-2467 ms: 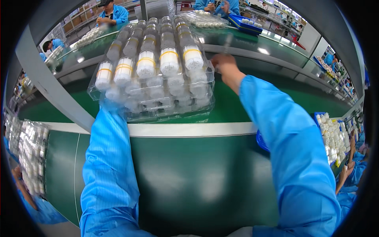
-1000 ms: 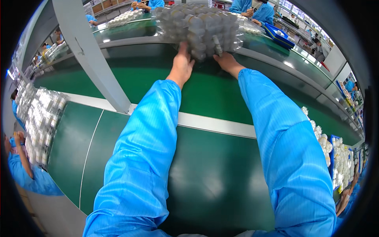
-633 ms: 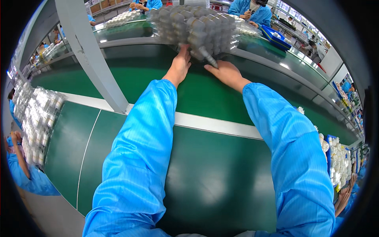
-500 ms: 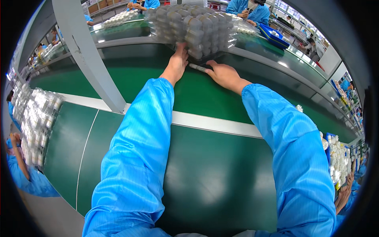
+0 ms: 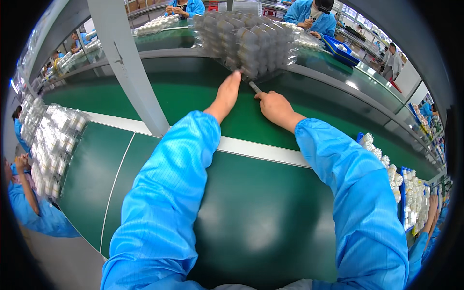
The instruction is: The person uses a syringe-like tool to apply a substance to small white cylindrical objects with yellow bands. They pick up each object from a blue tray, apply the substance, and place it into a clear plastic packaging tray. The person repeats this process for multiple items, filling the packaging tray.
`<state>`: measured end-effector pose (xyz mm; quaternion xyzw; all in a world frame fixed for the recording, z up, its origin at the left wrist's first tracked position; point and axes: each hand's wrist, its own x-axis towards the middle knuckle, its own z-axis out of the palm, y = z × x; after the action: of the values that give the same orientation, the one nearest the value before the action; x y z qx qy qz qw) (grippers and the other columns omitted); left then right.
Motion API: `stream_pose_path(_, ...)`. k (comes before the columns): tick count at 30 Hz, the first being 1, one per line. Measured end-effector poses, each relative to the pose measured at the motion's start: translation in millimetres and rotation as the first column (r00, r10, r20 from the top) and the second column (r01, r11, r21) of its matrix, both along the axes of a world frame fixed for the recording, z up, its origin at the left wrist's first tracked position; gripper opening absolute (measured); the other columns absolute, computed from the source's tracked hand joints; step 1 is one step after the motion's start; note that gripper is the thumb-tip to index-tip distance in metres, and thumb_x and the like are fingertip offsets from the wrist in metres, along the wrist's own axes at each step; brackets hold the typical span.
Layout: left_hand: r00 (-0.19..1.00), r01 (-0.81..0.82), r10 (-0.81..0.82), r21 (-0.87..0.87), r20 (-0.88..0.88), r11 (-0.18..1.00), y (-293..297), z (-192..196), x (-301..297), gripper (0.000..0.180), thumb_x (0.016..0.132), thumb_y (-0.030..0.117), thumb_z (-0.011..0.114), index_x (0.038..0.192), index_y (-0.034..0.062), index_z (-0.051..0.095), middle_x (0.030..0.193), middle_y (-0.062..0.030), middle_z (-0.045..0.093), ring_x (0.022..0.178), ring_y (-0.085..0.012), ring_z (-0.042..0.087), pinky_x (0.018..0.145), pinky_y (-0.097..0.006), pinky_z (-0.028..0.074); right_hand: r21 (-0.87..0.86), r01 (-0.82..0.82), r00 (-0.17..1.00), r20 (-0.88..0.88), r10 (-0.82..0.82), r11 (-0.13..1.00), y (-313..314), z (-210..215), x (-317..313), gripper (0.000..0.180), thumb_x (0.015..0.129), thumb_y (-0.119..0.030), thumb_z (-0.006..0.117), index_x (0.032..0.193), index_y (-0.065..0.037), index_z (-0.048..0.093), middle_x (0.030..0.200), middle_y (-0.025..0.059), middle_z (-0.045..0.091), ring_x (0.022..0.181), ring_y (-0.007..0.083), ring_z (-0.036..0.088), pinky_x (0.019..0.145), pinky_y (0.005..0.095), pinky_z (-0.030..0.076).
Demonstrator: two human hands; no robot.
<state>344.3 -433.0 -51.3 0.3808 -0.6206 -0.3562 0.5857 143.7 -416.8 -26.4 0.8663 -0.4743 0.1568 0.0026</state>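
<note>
A tall stack of clear plastic blister trays stands on the far side of the green belt, its near corner toward me. My left hand reaches to that near corner from the left, fingers stretched out and nothing visible in them. Whether its fingertips touch the trays I cannot tell. Closed around a slim, pale, pen-like stick is my right hand, just right of the left one. The stick's far end points to the foot of the stack.
A grey post rises at my left beside the green worktable. Filled clear trays lie at far left. At right are blue bins with white parts. Across the belt, co-workers in blue sit near a blue tray.
Both hands have drawn back toward me from the stack. The stick in my right hand has swung to point more away from me. My view has shifted slightly.
</note>
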Motion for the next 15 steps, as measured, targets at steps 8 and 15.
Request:
stream_pose_path(8, 0.765, 0.215, -0.018, -0.23, 0.643, 0.949, 182.2, 13.5, 55.3, 0.033, 0.103, 0.02, 0.052, 0.129, 0.0021, 0.06, 0.137, -0.0191, 0.058, 0.132, -0.0371, 0.051, 0.111, -0.042, 0.04, -0.038, 0.081, 0.995, 0.067, -0.079, 0.996, 20.9, -1.9, 14.9, 0.037, 0.09, -0.012, 0.051, 0.121, 0.002, 0.065, 0.101, 0.0287, 0.065, 0.089, 0.0451, 0.066, 0.083, 0.0508, 0.054)
stream_pose_path(15, 0.667, 0.3, -0.141, -0.089, 0.732, 0.95, 261.9, 27.8, 84.9, 0.035, 0.1, 0.026, 0.056, 0.127, 0.0035, 0.061, 0.133, -0.0181, 0.061, 0.129, -0.0386, 0.055, 0.108, -0.047, 0.044, -0.091, 0.069, 0.994, 0.09, -0.061, 0.993, 6.7, -10.6, 31.0, 0.032, 0.089, -0.01, 0.05, 0.112, 0.005, 0.067, 0.094, 0.0282, 0.066, 0.087, 0.0429, 0.065, 0.082, 0.051, 0.054)
